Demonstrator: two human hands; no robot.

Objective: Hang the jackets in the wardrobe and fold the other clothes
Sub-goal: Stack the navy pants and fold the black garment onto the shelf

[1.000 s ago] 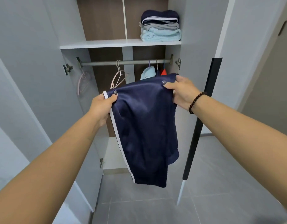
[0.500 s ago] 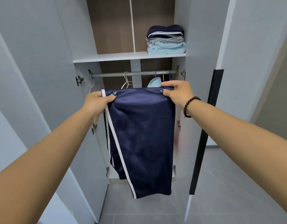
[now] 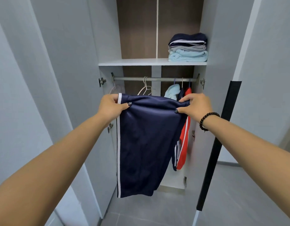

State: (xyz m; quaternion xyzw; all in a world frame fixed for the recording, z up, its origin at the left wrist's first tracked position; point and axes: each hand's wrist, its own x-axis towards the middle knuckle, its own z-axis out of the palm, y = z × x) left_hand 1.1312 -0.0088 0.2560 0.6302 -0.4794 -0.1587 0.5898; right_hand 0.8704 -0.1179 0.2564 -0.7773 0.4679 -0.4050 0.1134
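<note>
the open wardrobe [image 3: 108, 46] fills the view, its rail [image 3: 154, 79] carrying jackets [image 3: 183, 141] at the right and bare hangers [image 3: 145, 90]. both arms reach forward at rail height. navy trousers [image 3: 144, 144] with a white side stripe hang between the hands, before the opening. the left hand [image 3: 110, 106] pinches the top left corner, thumb in front; the right hand [image 3: 194, 106] pinches the right corner. folded clothes [image 3: 188, 48] sit stacked on the shelf [image 3: 132, 62].
</note>
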